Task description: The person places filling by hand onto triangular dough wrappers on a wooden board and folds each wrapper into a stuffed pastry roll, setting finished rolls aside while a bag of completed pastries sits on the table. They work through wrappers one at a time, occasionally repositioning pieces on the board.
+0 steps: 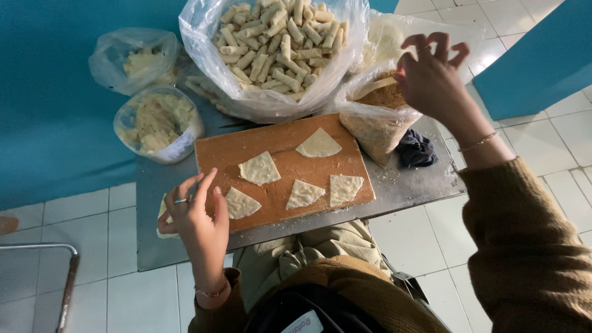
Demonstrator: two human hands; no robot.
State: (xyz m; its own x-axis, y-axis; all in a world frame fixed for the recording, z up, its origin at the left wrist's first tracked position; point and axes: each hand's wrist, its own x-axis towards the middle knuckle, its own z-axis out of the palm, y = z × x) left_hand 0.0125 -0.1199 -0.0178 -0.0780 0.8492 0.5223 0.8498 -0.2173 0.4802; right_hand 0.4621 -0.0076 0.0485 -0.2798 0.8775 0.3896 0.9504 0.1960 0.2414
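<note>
A wooden board lies on a small metal table and carries several pale triangular pastry sheets. My left hand, with a ring, rests at the board's left front corner and touches the nearest sheet. My right hand hovers with spread fingers over an opened plastic bag of brown crumbly filling, where a light stick or spoon handle sticks out. It holds nothing that I can see.
A large clear bag of rolled pastry sticks stands behind the board. A plastic tub of pale mash and a small bag sit at the left. A dark cloth lies at the right. White floor tiles surround the table.
</note>
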